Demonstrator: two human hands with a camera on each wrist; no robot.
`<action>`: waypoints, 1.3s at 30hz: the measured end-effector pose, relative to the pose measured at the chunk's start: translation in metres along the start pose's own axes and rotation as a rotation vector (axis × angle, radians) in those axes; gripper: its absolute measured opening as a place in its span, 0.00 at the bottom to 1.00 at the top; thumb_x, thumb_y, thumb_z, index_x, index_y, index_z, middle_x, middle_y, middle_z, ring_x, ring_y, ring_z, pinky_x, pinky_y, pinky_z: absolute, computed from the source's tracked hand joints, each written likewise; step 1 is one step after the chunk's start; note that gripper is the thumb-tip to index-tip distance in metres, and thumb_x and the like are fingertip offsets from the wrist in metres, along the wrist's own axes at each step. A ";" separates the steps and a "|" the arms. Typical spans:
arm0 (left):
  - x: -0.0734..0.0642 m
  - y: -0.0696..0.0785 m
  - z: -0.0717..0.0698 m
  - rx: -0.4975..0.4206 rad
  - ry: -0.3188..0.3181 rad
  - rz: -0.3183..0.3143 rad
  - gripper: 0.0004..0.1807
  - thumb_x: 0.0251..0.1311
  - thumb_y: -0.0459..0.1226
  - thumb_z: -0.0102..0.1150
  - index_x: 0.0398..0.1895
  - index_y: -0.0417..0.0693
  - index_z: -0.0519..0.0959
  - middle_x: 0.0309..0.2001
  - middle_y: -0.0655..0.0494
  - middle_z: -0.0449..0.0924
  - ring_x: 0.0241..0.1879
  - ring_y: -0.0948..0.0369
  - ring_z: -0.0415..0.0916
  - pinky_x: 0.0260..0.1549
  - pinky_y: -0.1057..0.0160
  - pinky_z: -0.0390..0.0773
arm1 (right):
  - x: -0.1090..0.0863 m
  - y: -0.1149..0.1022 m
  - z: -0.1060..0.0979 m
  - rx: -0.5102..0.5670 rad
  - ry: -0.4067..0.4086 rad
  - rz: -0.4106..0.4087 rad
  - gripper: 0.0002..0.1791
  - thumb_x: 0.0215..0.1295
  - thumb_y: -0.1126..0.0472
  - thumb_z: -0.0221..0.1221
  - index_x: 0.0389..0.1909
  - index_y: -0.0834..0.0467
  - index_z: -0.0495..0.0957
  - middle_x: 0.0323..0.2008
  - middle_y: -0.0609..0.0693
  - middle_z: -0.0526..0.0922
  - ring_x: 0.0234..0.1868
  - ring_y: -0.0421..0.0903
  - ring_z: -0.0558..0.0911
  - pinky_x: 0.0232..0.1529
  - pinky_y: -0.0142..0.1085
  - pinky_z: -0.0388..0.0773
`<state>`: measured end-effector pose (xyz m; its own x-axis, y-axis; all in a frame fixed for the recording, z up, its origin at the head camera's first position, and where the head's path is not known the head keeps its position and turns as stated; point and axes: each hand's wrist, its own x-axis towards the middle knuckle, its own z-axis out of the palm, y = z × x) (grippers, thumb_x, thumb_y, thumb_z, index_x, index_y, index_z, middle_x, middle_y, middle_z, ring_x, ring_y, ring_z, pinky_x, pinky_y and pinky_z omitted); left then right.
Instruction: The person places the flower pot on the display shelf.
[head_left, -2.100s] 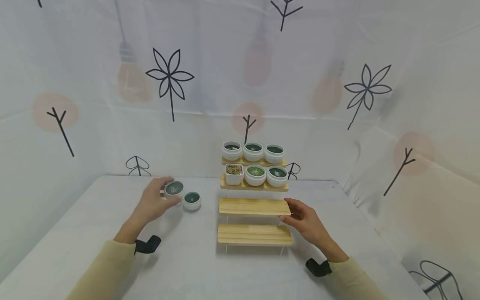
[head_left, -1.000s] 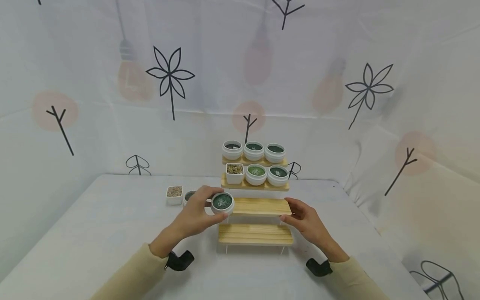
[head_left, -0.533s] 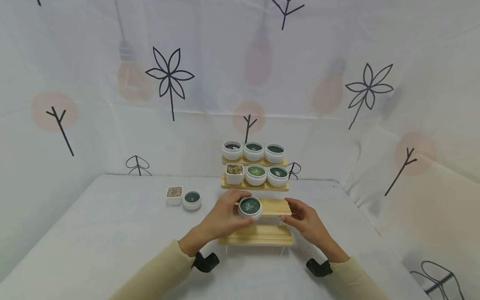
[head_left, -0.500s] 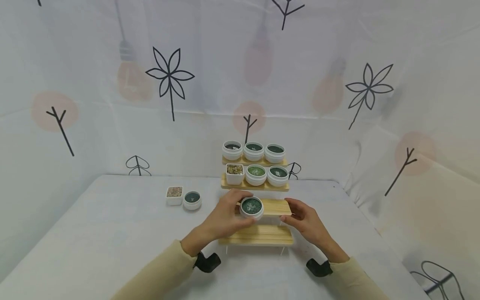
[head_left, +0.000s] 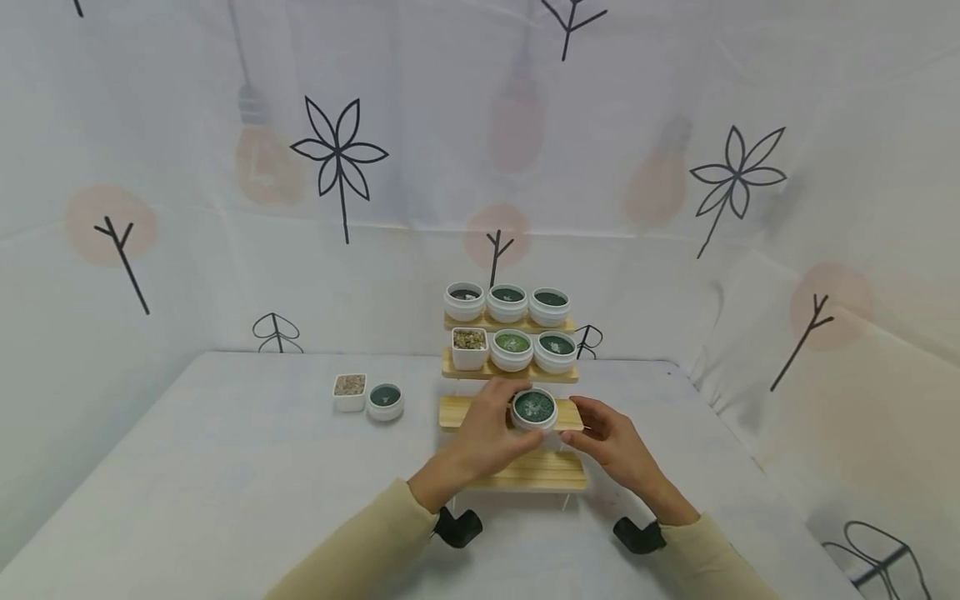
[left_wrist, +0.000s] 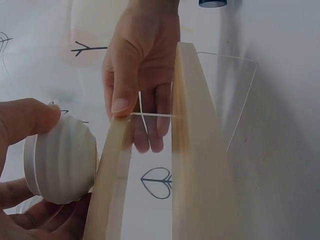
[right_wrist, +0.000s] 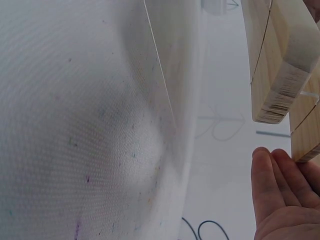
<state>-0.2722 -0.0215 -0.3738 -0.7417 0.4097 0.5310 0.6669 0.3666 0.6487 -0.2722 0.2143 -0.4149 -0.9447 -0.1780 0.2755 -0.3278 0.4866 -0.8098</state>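
My left hand [head_left: 483, 433] holds a small round white pot [head_left: 535, 407] with dark green filling between thumb and fingers. The pot is at the right part of the third wooden shelf [head_left: 455, 412] of a tiered stand. In the left wrist view, the ridged side of the pot [left_wrist: 67, 160] lies right at the board's edge. My right hand [head_left: 615, 446] grips the right end of that same shelf. Its thumb is on the front edge, and its fingers [right_wrist: 285, 175] reach behind the board.
Several white pots, including a green-filled one [head_left: 512, 350] and a square one [head_left: 470, 350], stand on the upper two shelves. The lowest shelf [head_left: 540, 473] is nearest me. A square white pot [head_left: 349, 393] and a round one [head_left: 385, 402] sit on the table at left.
My left hand has picked up the round pot from the left of the table and carried it rightward to the third shelf. The right hand has stayed at the shelf's end.
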 end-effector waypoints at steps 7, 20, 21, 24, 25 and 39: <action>0.005 0.001 0.013 -0.003 0.084 -0.040 0.33 0.48 0.41 0.72 0.57 0.40 0.72 0.50 0.50 0.72 0.47 0.60 0.72 0.48 0.63 0.77 | 0.000 -0.003 0.001 -0.022 0.001 0.000 0.35 0.59 0.52 0.65 0.65 0.61 0.66 0.58 0.58 0.75 0.57 0.53 0.76 0.55 0.44 0.76; 0.009 0.003 0.022 0.052 0.139 -0.102 0.33 0.49 0.43 0.72 0.57 0.40 0.71 0.53 0.49 0.68 0.49 0.58 0.72 0.50 0.60 0.77 | -0.008 -0.041 -0.002 -0.037 -0.005 -0.002 0.32 0.61 0.60 0.64 0.63 0.68 0.65 0.57 0.64 0.75 0.57 0.59 0.76 0.55 0.51 0.75; 0.009 0.002 0.022 0.059 0.143 -0.097 0.33 0.49 0.43 0.72 0.57 0.40 0.71 0.53 0.49 0.68 0.49 0.58 0.72 0.51 0.60 0.76 | -0.008 -0.041 -0.002 -0.036 -0.004 -0.002 0.32 0.61 0.60 0.64 0.63 0.68 0.66 0.57 0.64 0.75 0.57 0.59 0.75 0.55 0.51 0.75; 0.009 0.001 0.024 0.069 0.156 -0.089 0.33 0.49 0.44 0.72 0.56 0.40 0.72 0.52 0.49 0.69 0.48 0.57 0.73 0.50 0.59 0.77 | -0.008 -0.039 -0.002 -0.037 -0.002 -0.001 0.33 0.61 0.59 0.64 0.64 0.67 0.66 0.57 0.64 0.75 0.58 0.59 0.75 0.55 0.51 0.75; 0.009 0.000 0.025 0.070 0.160 -0.090 0.33 0.49 0.44 0.72 0.56 0.40 0.72 0.52 0.49 0.68 0.47 0.57 0.73 0.49 0.59 0.77 | -0.008 -0.039 -0.002 -0.035 -0.003 -0.001 0.33 0.61 0.59 0.64 0.64 0.67 0.66 0.57 0.64 0.75 0.58 0.59 0.75 0.55 0.51 0.75; 0.008 -0.001 0.025 0.069 0.167 -0.091 0.32 0.49 0.45 0.72 0.55 0.42 0.73 0.49 0.51 0.68 0.46 0.59 0.71 0.47 0.61 0.77 | 0.001 0.000 0.000 -0.030 0.000 -0.002 0.36 0.59 0.49 0.65 0.65 0.60 0.66 0.58 0.58 0.75 0.58 0.54 0.76 0.56 0.45 0.76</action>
<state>-0.2772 0.0028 -0.3839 -0.7967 0.2302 0.5588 0.5958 0.4547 0.6621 -0.2727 0.2141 -0.4146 -0.9440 -0.1790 0.2771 -0.3299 0.5116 -0.7934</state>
